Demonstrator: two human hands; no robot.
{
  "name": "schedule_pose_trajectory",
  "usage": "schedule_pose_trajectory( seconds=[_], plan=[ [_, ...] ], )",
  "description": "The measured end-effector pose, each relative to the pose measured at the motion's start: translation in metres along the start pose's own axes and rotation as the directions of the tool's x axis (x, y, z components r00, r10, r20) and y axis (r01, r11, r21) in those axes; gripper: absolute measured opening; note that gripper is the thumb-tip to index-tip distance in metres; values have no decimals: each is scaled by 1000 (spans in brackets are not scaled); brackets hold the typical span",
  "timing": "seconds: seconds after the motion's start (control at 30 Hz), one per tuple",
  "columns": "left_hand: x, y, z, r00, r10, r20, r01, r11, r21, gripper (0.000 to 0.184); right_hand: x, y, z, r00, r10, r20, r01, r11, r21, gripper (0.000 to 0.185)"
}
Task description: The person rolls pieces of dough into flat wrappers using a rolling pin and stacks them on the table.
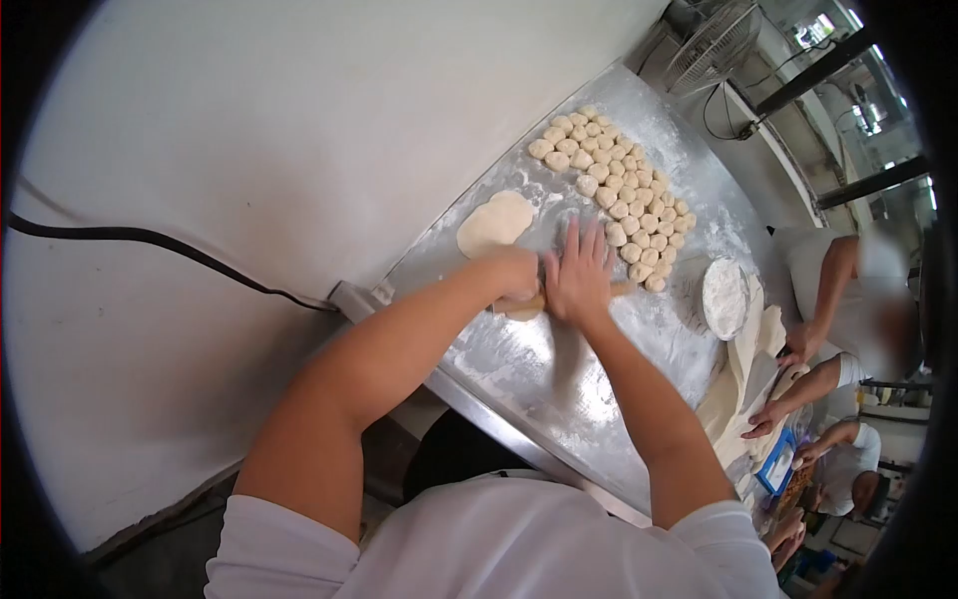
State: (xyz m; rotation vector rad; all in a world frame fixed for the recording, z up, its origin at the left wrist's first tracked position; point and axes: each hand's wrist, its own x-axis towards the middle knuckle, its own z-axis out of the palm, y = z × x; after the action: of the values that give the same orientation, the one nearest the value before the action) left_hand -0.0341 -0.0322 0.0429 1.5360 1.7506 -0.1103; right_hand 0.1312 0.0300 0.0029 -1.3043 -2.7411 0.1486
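On the floured metal table (509, 374), my right hand (581, 272) lies over a wooden rolling pin (621, 289), its fingers stretched out and slightly blurred. My left hand (517, 274) is beside it, closed at the pin's other end; what its fingers grip is hidden. Beneath the pin, a small piece of dough (523, 314) partly shows. Just beyond my left hand lies a flattened dough sheet (496, 224). Many round dough balls (639, 190) are grouped beyond my right hand.
A bowl of flour (724, 298) stands at the right, beside a large dough sheet (736, 384) handled by a co-worker (823, 290). Further people and a blue tray (774, 462) are at the lower right. A wall borders the left, and a fan (714, 48) stands at the far end.
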Motion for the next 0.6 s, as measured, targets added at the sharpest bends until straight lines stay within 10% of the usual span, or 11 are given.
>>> schedule_pose_trajectory(
  seconds=[0.17, 0.27, 0.33, 0.47, 0.6],
  plan=[
    [21, -13, 14, 983, 23, -181, -18, 1000, 25, 37, 16, 0, 8, 995, -42, -95, 52, 993, 106, 75],
    [26, -18, 8, 1000, 11, -29, -17, 975, -219, 38, -80, 21, -3, 993, -85, 83, 79, 994, 69, 66],
    [54, -43, 19, 948, 300, 105, -297, 954, -42, 39, -134, 36, -10, 986, -158, 48, 154, 985, 77, 63],
    [14, -18, 7, 972, 28, 233, 14, 984, -176, 37, -97, 26, -6, 990, -70, 119, 62, 996, 69, 68],
    [21, -20, 16, 997, -4, -82, 9, 998, 55, 41, 11, -13, 3, 1000, 29, -1, -29, 1000, -5, 74]
  ],
)
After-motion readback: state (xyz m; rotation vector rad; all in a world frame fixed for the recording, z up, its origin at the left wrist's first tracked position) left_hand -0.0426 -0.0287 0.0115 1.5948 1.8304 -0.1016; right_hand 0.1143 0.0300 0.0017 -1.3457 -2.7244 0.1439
